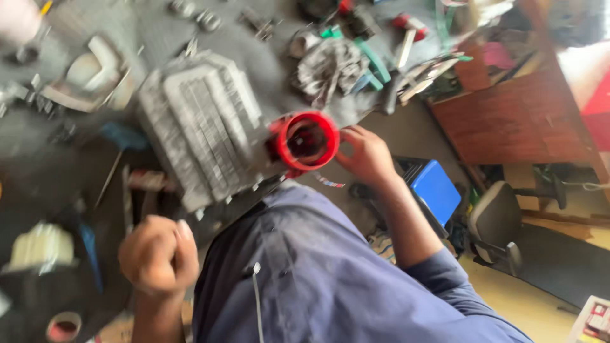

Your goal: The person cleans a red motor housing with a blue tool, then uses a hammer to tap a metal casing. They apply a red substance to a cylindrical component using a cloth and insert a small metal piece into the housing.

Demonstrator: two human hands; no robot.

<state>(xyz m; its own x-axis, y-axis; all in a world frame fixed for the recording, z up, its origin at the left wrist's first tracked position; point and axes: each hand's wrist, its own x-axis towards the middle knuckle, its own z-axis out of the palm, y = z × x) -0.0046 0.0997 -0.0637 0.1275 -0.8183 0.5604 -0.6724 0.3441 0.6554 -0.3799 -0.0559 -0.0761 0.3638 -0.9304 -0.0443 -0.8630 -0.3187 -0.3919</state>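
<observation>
A: Where is the red ring-shaped part (307,140)?

B: At the near edge of the workbench (38,159), just past the grey finned metal block (203,127). Its open mouth faces the camera, and the inside looks dark.

A: And the right hand (365,154)?

B: It is right beside the ring, on its right. The fingers (348,134) curl toward the rim and seem to touch its outer edge. Motion blur keeps me from telling whether they actually grip it or only rest against it. The hand is partly curled, not flat.

A: The left hand (159,255)?

B: It is closed into a loose fist, low in the view and well apart from the ring, over the dark left end of the bench. I cannot tell whether anything is inside the fist.

A: What else is around?

B: A clump of grey metal parts (330,67) and scattered tools lie farther back on the bench. A blue box (437,189) sits on the floor below the right forearm, and a grey office chair (495,219) stands beyond it. The person's blue-grey shirt (318,273) fills the bottom middle of the view.
</observation>
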